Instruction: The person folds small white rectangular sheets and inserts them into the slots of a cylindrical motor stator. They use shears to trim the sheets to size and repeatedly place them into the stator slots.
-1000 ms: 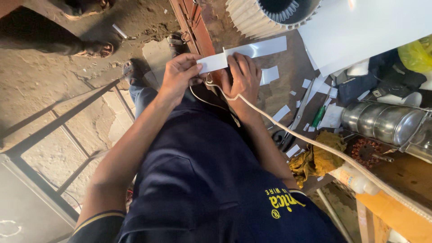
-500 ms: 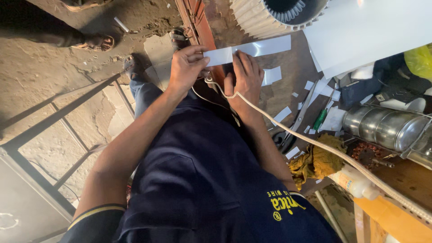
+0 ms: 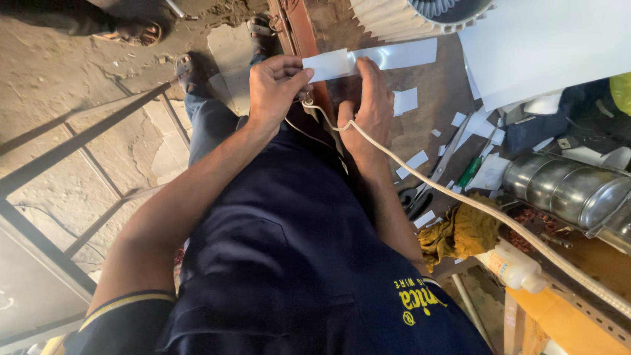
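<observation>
A long white paper strip (image 3: pixel 394 56) lies across the brown bench top, its left end folded over. My left hand (image 3: pixel 275 85) pinches that folded end between thumb and fingers. My right hand (image 3: pixel 369 108) rests flat with its fingers pressed on the strip just right of the fold. A white cord (image 3: pixel 460 197) starts between my hands and runs off to the lower right, crossing my right wrist.
A ribbed grey motor housing (image 3: pixel 420 16) and a big white sheet (image 3: pixel 545 46) lie beyond the strip. To the right are paper scraps (image 3: pixel 406 100), scissors (image 3: pixel 427 184), a green pen (image 3: pixel 470 172), a metal cylinder (image 3: pixel 565 190), a yellow rag (image 3: pixel 460 236) and a white bottle (image 3: pixel 516 266). Another person's sandalled foot (image 3: pixel 131 29) stands top left.
Both hands stay on the strip. The left hand has shifted its pinch along the strip's left end, and the strip sits a little higher in view.
</observation>
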